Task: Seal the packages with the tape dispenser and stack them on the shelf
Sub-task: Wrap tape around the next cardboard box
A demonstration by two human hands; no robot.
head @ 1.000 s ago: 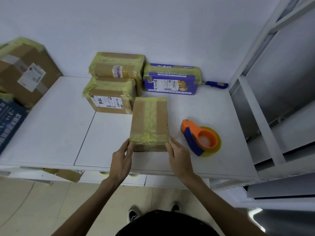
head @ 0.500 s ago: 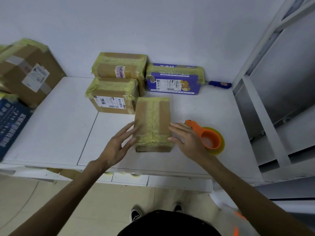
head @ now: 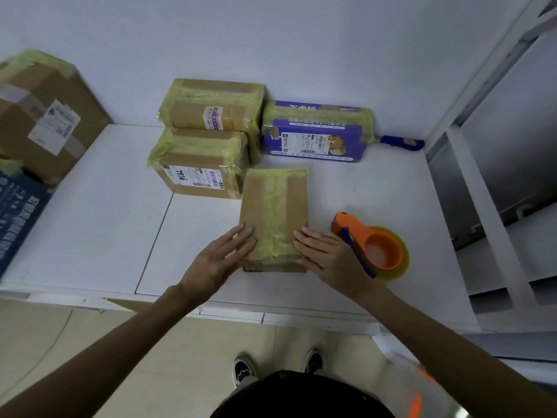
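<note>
Cardboard is touched by the straight fingers (head: 242,236) of the left hand (head: 215,262), which are laid flat on the near left edge of the box (head: 272,203); nothing is gripped by them. The fingers (head: 307,238) of the right hand (head: 330,257) are stretched too and are pressed on the near right edge of the same box, so it is steadied between two flat hands and not grasped. The box is lying flat on the white table (head: 90,224), near the front edge, and a band of yellowish tape (head: 275,212) is run along its top and over its near end. Just beside the right hand the dispenser (head: 372,247) is placed on the table, orange and blue, with a yellow roll; whether it is touched by the hand cannot be told. Behind the box three taped packages are set: a labelled package (head: 196,170) close to the box's far left corner, a brown package (head: 212,108) behind it, and a purple package (head: 313,135) against the wall. At the far left a big carton (head: 42,116) is kept. On the right a white rack (head: 485,206) is seen.
</note>
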